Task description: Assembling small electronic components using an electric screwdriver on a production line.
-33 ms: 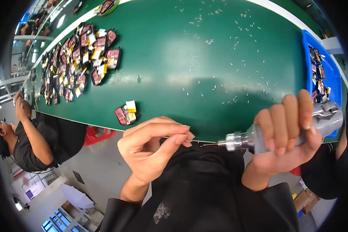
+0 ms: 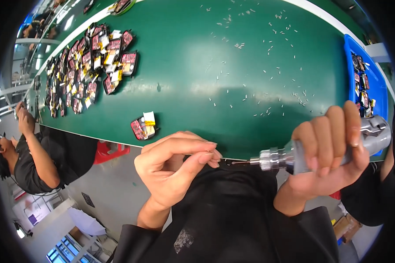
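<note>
My left hand [image 2: 173,164] is raised at the table's near edge, thumb and forefinger pinched together. Whatever is between those fingertips is too small to make out. To its right, my right hand [image 2: 327,151] wraps around a grey electric screwdriver [image 2: 375,136] with a knurled metal chuck and a thin bit, held sideways. The bit points left toward my pinched fingertips, with a gap between them. Just beyond my left hand lies a small black-edged unit [image 2: 143,126] with a reddish face and a white and yellow tab.
Many similar units [image 2: 92,57] are heaped on the green table [image 2: 175,83] at the far left. Small white pins [image 2: 267,83] lie scattered across its right half. A blue bin [image 2: 373,70] at the right holds more units. A co-worker [image 2: 35,153] is at the left.
The screwdriver and my right hand have shifted slightly to the right, widening the gap from the bit to my left fingertips. The left hand has hardly moved.
</note>
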